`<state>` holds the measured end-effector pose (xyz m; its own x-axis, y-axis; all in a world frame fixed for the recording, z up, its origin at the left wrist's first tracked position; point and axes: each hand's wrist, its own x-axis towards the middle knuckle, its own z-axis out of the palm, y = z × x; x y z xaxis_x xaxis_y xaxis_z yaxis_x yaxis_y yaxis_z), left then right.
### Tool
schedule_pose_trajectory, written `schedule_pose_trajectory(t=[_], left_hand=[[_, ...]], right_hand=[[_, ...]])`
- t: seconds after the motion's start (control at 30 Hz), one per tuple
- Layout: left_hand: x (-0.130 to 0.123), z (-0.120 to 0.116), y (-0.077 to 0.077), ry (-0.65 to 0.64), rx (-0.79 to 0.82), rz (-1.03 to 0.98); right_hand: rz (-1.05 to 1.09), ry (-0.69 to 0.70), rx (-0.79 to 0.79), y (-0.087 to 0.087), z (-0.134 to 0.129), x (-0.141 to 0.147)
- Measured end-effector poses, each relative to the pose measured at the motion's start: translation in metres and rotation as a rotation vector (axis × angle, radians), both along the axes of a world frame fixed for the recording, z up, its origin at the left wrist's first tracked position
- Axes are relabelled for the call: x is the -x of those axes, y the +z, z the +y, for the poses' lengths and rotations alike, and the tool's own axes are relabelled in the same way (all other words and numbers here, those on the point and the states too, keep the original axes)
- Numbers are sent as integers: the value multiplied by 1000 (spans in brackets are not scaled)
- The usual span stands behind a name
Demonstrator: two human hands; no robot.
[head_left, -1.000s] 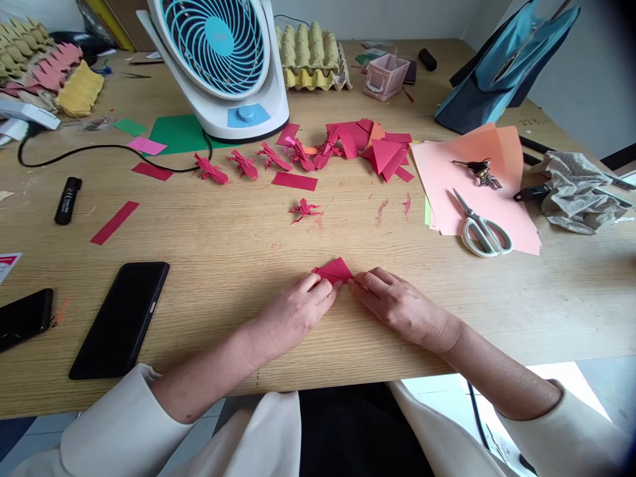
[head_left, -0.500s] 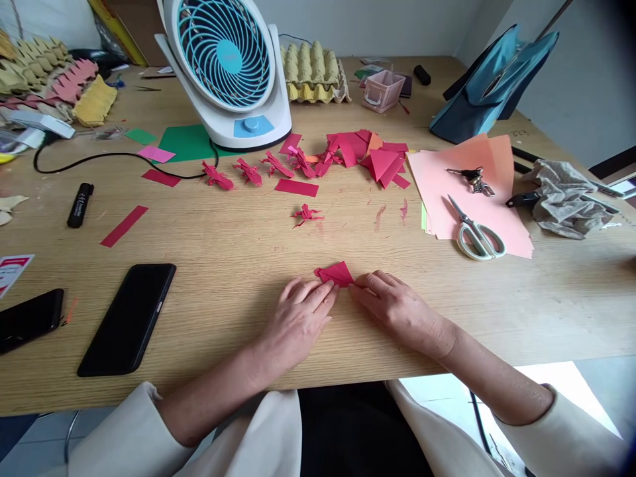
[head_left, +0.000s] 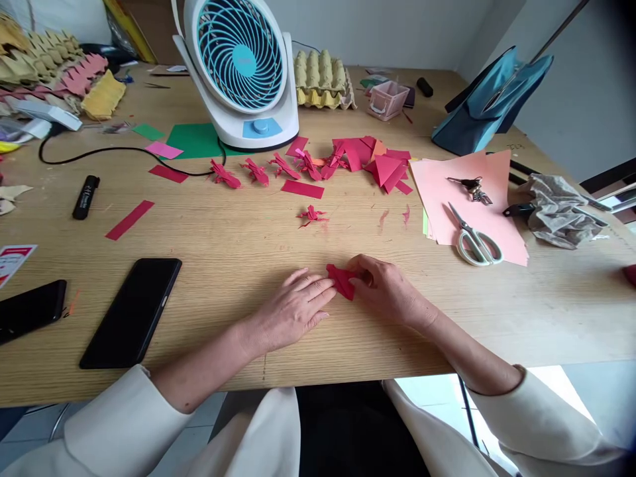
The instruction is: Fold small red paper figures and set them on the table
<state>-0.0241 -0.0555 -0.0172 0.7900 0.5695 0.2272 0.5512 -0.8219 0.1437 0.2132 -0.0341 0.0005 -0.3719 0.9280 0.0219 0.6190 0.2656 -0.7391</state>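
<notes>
A small piece of folded red paper (head_left: 342,281) lies on the table in front of me. My right hand (head_left: 390,290) pinches its right side between thumb and fingers. Flat on the table, my left hand (head_left: 294,309) has its fingers stretched out, their tips touching the paper's left edge. Just beyond sits a small red folded paper figure (head_left: 311,215) with thin pointed limbs. Farther back, several similar red figures (head_left: 256,171) stand in a row, with a red paper strip (head_left: 303,189) before them.
A white fan (head_left: 265,129) stands at the back, its cord running left. Two black phones, one the larger phone (head_left: 132,311), and a black marker (head_left: 86,197) lie to the left. On the right, scissors (head_left: 476,242) and keys rest on pink paper (head_left: 437,192). A blue bag (head_left: 472,122) stands behind.
My right hand has moved onto the folded paper's right part, and the paper has turned. My left fingers have slid off toward its left edge. The head view has shifted slightly.
</notes>
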Motion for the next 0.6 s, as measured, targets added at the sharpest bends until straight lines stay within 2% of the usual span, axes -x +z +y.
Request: schedule_pose_trajectory(t=[0.13,0.27,0.4,0.5,0.6], left_hand=[[-4,3,3,76,-10,-79],[-14,0,7,177,-63,-108],[-22,-3,5,225,-111,-73],[-21,-2,2,220,-148,-90],[-17,1,-1,204,-148,-131]], right_hand=[[139,128,114,3,-3,-7],[171,207,104,3,-6,-12],[238,242,108,3,-9,-9],[229,236,43,1,-9,-7],[117,217,-147,-3,-8,-6]])
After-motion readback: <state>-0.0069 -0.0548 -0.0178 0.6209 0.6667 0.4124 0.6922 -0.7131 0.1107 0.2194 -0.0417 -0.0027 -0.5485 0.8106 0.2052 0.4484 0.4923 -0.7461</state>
